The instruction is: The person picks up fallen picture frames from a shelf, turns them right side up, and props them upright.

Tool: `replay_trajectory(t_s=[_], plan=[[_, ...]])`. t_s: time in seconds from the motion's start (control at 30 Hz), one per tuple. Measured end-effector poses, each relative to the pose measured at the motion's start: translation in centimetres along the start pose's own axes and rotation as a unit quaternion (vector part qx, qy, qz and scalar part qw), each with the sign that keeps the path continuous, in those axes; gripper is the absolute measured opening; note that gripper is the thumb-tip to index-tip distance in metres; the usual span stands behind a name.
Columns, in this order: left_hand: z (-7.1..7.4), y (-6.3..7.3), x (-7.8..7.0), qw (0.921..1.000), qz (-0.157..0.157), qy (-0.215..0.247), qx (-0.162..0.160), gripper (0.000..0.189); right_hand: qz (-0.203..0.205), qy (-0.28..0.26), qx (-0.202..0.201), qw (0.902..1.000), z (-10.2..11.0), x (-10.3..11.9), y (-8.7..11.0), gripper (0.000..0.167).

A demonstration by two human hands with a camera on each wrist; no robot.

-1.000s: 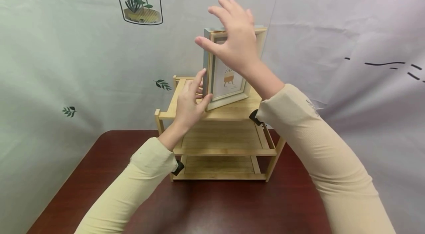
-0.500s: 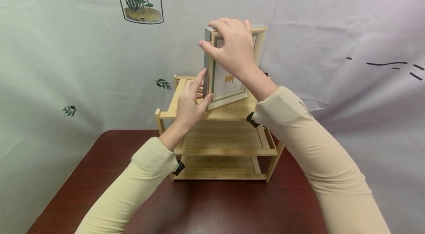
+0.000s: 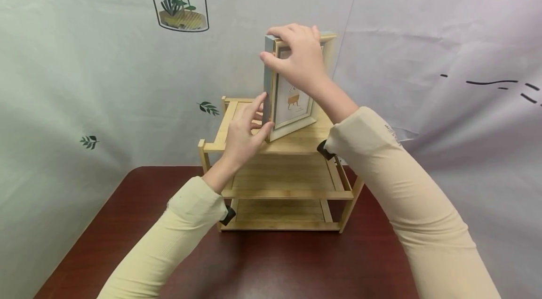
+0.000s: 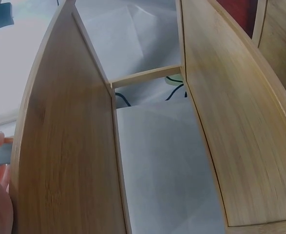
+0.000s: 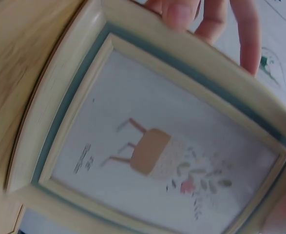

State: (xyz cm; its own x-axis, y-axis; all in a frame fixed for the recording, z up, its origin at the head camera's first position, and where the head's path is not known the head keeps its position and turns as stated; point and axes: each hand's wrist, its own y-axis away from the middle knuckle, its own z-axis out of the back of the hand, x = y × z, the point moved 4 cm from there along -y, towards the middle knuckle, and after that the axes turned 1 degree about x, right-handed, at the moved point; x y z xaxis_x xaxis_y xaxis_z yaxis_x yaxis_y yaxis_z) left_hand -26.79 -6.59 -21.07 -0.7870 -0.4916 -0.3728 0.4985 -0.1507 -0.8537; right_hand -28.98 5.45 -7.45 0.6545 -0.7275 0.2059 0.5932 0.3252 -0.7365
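A picture frame [image 3: 293, 122], cream with a teal inner band around a print of a legged planter, stands upright and angled on the top board of a wooden shelf [image 3: 211, 146]. A blue-grey layer [image 3: 269, 77] shows along its left side and back. My left hand [image 3: 243, 136] holds its lower left edge, thumb at the front and fingers at the side; in the right wrist view these left fingers [image 5: 177, 14] lie along the frame. Over the top left corner, my right hand [image 3: 302, 56] grips with fingers on the top edge and thumb by the left side, covering part of the print.
Two lower shelf boards [image 3: 288, 172] lie under the top one, seen from the side in the left wrist view. The shelf stands on a dark red table [image 3: 271, 266]. A pale cloth [image 3: 106, 77] printed with plants hangs close behind.
My right hand has come down from above onto the frame's top edge. The frame's left side has since shifted slightly right, and my left hand moved a little with it.
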Motion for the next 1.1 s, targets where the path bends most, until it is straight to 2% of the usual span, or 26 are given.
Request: replay_trajectory(t_s=[0.3,0.57,0.67,0.8,0.9,1.0,1.1], plan=[[-0.3,0.0,-0.1,0.9997,-0.021,-0.007,0.014,0.048,0.032,-0.089,0.037,0.9949,0.4,-1.7,-0.5,0.041],[-0.6,0.0,-0.1,0.999,-0.036,-0.021,0.018,0.047,0.026,-0.115,0.065,0.9909,0.6,-2.3,-0.6,0.041],[-0.5,-0.1,0.0,0.9994,-0.015,-0.008,0.03,0.048,0.026,-0.113,0.068,0.991,0.6,-2.4,-0.7,0.042],[-0.1,-0.6,0.5,0.9975,0.042,0.006,0.056,0.048,0.024,-0.108,0.072,0.9912,0.6,-2.4,-0.7,0.042],[0.3,-1.2,1.1,0.9931,0.083,-0.008,0.082,0.047,0.021,-0.105,0.076,0.9914,0.5,-2.3,-0.6,0.042],[0.5,-1.7,1.6,0.9872,0.102,-0.025,0.12,0.047,0.021,-0.108,0.077,0.9909,0.6,-2.2,-0.7,0.041],[0.4,-1.9,1.9,0.9814,0.103,-0.038,0.157,0.048,0.022,-0.11,0.079,0.9906,0.6,-2.1,-0.7,0.041]])
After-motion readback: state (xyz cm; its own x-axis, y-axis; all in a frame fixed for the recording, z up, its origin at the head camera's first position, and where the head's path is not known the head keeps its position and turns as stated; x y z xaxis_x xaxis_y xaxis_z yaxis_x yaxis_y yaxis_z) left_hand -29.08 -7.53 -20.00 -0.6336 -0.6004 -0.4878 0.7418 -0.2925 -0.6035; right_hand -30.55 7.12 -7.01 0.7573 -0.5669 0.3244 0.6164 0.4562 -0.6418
